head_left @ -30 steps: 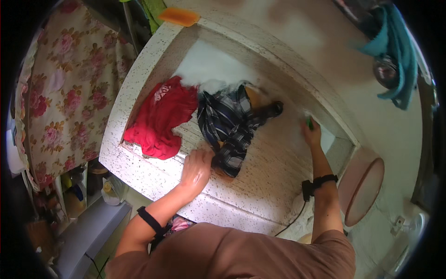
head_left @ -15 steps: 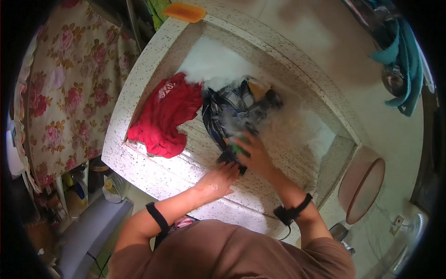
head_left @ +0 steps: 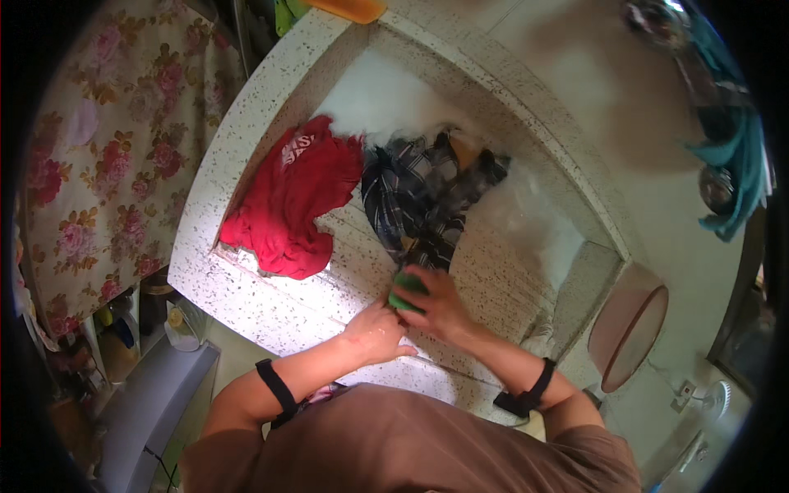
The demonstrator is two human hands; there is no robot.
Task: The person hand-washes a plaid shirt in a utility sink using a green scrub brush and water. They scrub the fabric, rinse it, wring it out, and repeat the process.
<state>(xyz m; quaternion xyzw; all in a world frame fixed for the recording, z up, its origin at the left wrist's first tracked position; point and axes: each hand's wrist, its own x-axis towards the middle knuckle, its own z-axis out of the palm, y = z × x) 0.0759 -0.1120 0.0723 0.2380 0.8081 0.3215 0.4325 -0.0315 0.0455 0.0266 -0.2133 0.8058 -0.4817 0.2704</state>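
A speckled stone wash basin with a ribbed washing slope fills the middle of the view, its far end holding white foam. To the left hangs a floral cloth with pink roses, and on the floor at right sits a round pink plastic tub; a teal cloth hangs at the far right. Inside the basin, a crumpled red shirt lies against the left wall, just beside a dark plaid garment spread down the slope, the two touching at their edges. An orange flat object rests on the basin's far rim. The right hand lies at the lower end of the plaid garment, its fingers closed around a small green scrubbing brush pressed onto the fabric near the basin's near edge. The left hand rests just beside it on the near rim, fingers curled loosely and holding nothing, touching the right hand's side. Both forearms wear black bands.
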